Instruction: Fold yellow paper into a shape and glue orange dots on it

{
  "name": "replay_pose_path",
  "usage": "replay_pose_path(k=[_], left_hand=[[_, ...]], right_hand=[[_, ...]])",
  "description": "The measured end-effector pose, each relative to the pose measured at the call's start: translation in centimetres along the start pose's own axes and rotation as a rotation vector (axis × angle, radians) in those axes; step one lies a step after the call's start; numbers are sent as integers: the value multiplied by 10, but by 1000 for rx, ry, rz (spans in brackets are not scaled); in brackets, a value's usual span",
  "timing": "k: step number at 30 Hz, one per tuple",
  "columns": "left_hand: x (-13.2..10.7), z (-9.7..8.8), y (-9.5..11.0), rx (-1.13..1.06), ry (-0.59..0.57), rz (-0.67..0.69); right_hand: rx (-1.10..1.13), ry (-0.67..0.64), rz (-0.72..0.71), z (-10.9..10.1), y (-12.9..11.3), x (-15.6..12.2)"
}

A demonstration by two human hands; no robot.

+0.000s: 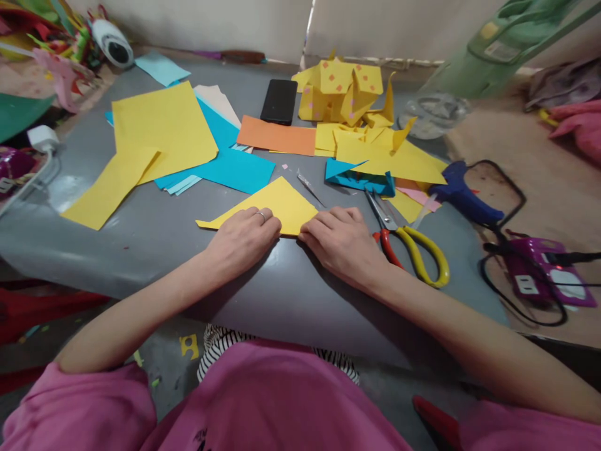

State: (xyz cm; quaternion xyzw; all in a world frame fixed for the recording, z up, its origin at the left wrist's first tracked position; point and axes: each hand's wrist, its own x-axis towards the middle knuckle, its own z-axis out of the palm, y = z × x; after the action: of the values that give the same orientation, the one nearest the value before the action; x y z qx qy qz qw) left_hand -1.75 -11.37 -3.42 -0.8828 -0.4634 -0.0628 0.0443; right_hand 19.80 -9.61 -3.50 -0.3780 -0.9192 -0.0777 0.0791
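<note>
- Desk, one: grey, smooth-topped, bearing paper and tools.
- Yellow sheets, loose: at left, overlapping blue paper.
- House, yellow paper: far side, spotted roof.
- Fold, yellow paper: near side of desk, centre; peak pointing away, narrow tip running out left. Risk: uneven pressure from the two sides would likely skew or wrinkle the crease; a slip on the smooth top could do likewise.
- Hands, two. Left: grip closed on the fold's near edge, fingers curled. Right: same grip at the right end. Thumbs mostly hidden.
- Glue gun, blue: right, nozzle over paper. If hot, it might stick or scorch scraps; heat not visible.
- Scissors: just beside the right wrist; an outward elbow swing could knock them.
- Phone, black: left of house.
- Ring, one: on left hand.
</note>
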Motion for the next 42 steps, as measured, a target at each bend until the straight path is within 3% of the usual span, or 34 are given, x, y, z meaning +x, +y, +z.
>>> replay_pose_path(k=[6,12,19,28,35,42], left_hand=[[7,3,-7,-143,-80,-139],[0,0,-20,-126,-103,-179],[-14,5,-43,-32,-65,-218],[-18,6,-58,21,-66,-248],[-44,4,-81,80,-53,-365],[-58,-6,-87,-74,44,-453]], right_hand=[[28,-82,92,0,-1,5],[13,-100,138,-1,-4,6],[22,-119,171,-1,-2,6],[7,-142,189,0,0,9],[9,-100,161,4,4,9],[-1,-42,135,9,7,9]])
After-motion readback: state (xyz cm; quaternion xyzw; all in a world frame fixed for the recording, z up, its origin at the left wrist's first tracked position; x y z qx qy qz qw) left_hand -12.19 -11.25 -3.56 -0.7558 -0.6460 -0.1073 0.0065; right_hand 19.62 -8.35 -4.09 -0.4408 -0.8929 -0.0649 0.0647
